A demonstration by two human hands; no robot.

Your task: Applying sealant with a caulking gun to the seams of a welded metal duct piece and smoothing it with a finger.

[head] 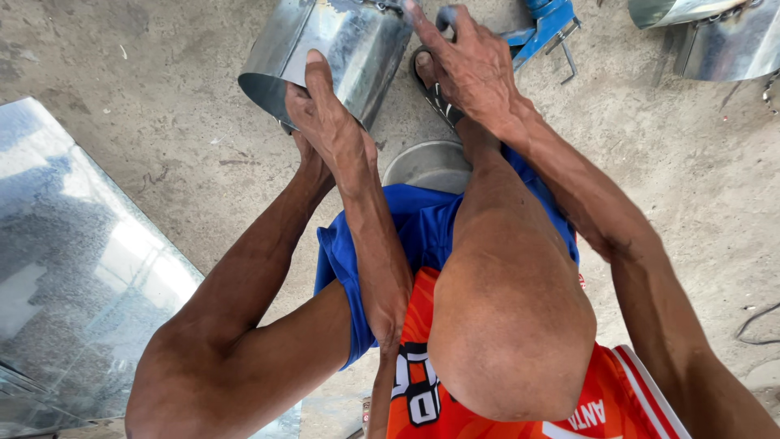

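Observation:
A curved piece of shiny galvanized sheet metal [341, 49], bent like an open bucket wall, stands on the concrete floor in front of me. My left hand [325, 114] grips its near lower edge, thumb laid up the outer face. My right hand [467, 65] holds the piece's right edge near the top, fingers curled over the seam. I sit on the floor with both knees raised. My right foot in a dark sandal [435, 93] rests just beside the piece, below my right hand. My left foot is hidden behind the metal.
A large flat reflective metal sheet [73, 268] lies on the floor at left. A round metal disc [422, 162] sits under my right leg. A blue tool [546, 23] lies at the top, more bent metal pieces [723, 41] at top right, a dark cable [756, 321] at right.

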